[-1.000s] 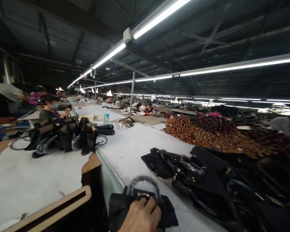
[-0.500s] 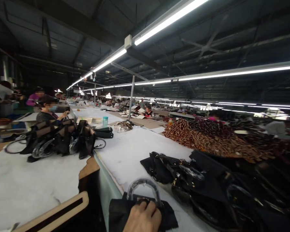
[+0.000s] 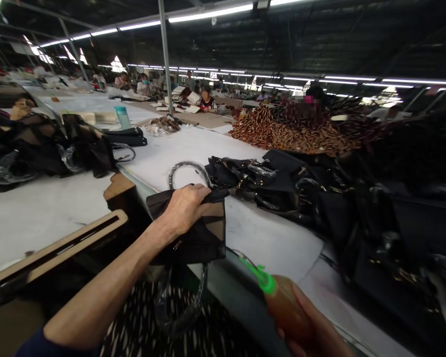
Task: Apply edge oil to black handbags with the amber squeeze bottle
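Note:
My left hand (image 3: 188, 207) is closed on the upper edge of a black handbag (image 3: 204, 245) with a brown inner side, held at the table's edge. One plastic-wrapped handle (image 3: 188, 166) of the bag stands up behind my hand; the other handle (image 3: 180, 325) hangs down in front. At the lower right my right hand (image 3: 315, 327) is wrapped round a squeeze bottle (image 3: 288, 302) of brownish liquid with a bright green cap and nozzle. The nozzle points up and left toward the bag, apart from it.
Black bags with gold hardware (image 3: 267, 183) are heaped along the right of the white table (image 3: 186, 141). More black bags (image 3: 85, 144) lie at the left. A slotted wooden form (image 3: 74, 243) juts out near my left arm. Brown strips (image 3: 293, 131) are piled farther back.
My view has turned down and to the right. The handbag has been tipped so its brown inner side and a hanging handle show. My right hand with the bottle has come into view.

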Demonstrator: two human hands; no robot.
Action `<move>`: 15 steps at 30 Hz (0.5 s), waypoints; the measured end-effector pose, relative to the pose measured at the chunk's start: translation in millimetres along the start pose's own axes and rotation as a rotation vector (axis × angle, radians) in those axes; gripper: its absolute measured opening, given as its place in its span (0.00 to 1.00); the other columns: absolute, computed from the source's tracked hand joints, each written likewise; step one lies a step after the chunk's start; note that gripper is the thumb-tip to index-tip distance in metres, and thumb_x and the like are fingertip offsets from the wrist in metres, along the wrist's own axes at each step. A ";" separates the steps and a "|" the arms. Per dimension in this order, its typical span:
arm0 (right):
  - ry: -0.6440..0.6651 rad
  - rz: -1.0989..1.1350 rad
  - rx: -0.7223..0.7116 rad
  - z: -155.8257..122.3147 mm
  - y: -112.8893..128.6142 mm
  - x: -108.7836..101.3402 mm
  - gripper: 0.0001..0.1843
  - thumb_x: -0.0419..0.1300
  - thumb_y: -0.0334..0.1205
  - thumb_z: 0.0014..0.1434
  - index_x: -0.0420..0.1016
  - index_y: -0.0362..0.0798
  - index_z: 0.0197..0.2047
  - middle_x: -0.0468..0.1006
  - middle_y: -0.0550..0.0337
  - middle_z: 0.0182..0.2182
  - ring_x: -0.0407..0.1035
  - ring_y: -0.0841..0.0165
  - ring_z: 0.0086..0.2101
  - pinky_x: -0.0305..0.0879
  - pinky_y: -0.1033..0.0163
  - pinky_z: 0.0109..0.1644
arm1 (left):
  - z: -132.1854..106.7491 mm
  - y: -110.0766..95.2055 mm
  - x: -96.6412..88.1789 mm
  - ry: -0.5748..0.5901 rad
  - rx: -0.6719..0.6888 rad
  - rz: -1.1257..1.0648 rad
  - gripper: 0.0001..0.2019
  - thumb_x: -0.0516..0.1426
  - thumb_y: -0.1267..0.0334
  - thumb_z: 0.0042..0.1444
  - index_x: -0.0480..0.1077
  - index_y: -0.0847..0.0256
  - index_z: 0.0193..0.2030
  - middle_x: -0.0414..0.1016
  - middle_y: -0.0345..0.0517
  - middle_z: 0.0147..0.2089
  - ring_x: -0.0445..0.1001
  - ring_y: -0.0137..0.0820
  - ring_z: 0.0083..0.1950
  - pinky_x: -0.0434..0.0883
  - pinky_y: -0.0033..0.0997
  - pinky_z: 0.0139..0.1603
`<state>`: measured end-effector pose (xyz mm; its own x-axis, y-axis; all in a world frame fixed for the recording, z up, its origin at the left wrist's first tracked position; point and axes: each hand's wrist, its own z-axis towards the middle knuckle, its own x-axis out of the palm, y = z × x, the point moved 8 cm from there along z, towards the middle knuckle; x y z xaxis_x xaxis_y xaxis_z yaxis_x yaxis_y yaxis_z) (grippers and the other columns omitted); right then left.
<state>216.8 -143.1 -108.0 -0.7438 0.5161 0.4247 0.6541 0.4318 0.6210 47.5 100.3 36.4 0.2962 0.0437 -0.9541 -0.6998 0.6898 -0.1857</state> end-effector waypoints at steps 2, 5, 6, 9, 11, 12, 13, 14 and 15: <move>0.022 0.087 0.065 0.0 7.0 19.0 0.18 0.59 0.49 0.59 0.73 0.41 0.43 0.77 0.46 0.28 0.69 0.70 0.21 0.56 0.76 0.16 | 1.4 2.8 0.0 -0.015 0.003 -0.017 0.04 0.56 0.63 0.56 0.70 0.61 0.37 0.74 0.45 0.40 0.73 0.36 0.41 0.65 0.30 0.36; 0.095 0.206 0.138 -8.0 34.0 55.2 0.16 0.50 0.44 0.64 0.72 0.40 0.40 0.75 0.45 0.26 0.67 0.71 0.19 0.58 0.74 0.16 | 1.8 4.0 -0.4 -0.033 0.003 -0.018 0.05 0.57 0.63 0.55 0.70 0.61 0.37 0.74 0.45 0.40 0.73 0.37 0.41 0.65 0.30 0.37; 0.100 0.238 0.133 -12.4 48.5 64.4 0.19 0.45 0.43 0.66 0.71 0.39 0.39 0.74 0.45 0.26 0.66 0.72 0.18 0.58 0.74 0.15 | 1.7 3.8 -0.1 -0.036 0.006 -0.019 0.05 0.57 0.63 0.54 0.70 0.61 0.37 0.75 0.46 0.40 0.73 0.37 0.41 0.65 0.30 0.37; 0.126 0.321 0.009 -28.8 107.9 82.1 0.22 0.37 0.38 0.66 0.70 0.37 0.41 0.71 0.47 0.26 0.63 0.74 0.15 0.56 0.74 0.12 | 1.1 3.3 1.5 -0.032 0.011 -0.028 0.05 0.57 0.63 0.54 0.70 0.60 0.37 0.75 0.46 0.40 0.73 0.36 0.41 0.65 0.30 0.37; 0.197 0.418 -0.181 -42.9 158.6 85.7 0.22 0.35 0.34 0.64 0.67 0.37 0.46 0.72 0.47 0.28 0.64 0.75 0.15 0.56 0.75 0.12 | 0.3 3.7 2.2 -0.024 0.005 -0.033 0.05 0.57 0.63 0.54 0.70 0.60 0.38 0.75 0.46 0.39 0.73 0.36 0.40 0.65 0.30 0.37; 0.237 0.497 -0.303 -51.1 184.4 83.3 0.21 0.35 0.34 0.64 0.65 0.39 0.49 0.73 0.47 0.31 0.65 0.76 0.16 0.60 0.75 0.15 | -0.3 4.1 1.9 -0.021 0.001 -0.034 0.05 0.57 0.63 0.54 0.70 0.60 0.38 0.74 0.46 0.39 0.73 0.36 0.40 0.65 0.30 0.37; 0.302 0.561 -0.394 -59.4 205.9 81.1 0.20 0.36 0.32 0.64 0.63 0.41 0.52 0.73 0.48 0.33 0.66 0.77 0.17 0.64 0.73 0.18 | -1.0 4.7 1.3 -0.019 -0.004 -0.038 0.06 0.57 0.63 0.54 0.70 0.60 0.38 0.74 0.45 0.39 0.72 0.36 0.40 0.65 0.30 0.38; 0.359 0.608 -0.453 -66.2 221.9 77.5 0.18 0.39 0.31 0.64 0.63 0.45 0.52 0.74 0.50 0.34 0.66 0.76 0.18 0.65 0.72 0.19 | -1.8 5.5 0.2 -0.019 -0.008 -0.047 0.06 0.57 0.63 0.54 0.70 0.60 0.38 0.74 0.45 0.38 0.72 0.36 0.41 0.66 0.30 0.38; 0.394 0.645 -0.483 -70.6 231.8 72.3 0.16 0.43 0.33 0.64 0.63 0.47 0.52 0.74 0.52 0.33 0.67 0.75 0.18 0.66 0.70 0.20 | -2.6 6.7 -1.0 -0.017 -0.015 -0.060 0.06 0.57 0.63 0.54 0.70 0.60 0.39 0.74 0.45 0.38 0.72 0.36 0.41 0.66 0.30 0.39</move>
<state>305.0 -57.8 113.2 -0.3032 0.2206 0.9270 0.8985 -0.2580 0.3552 40.8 103.0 35.5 0.3488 0.0142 -0.9371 -0.6899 0.6807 -0.2465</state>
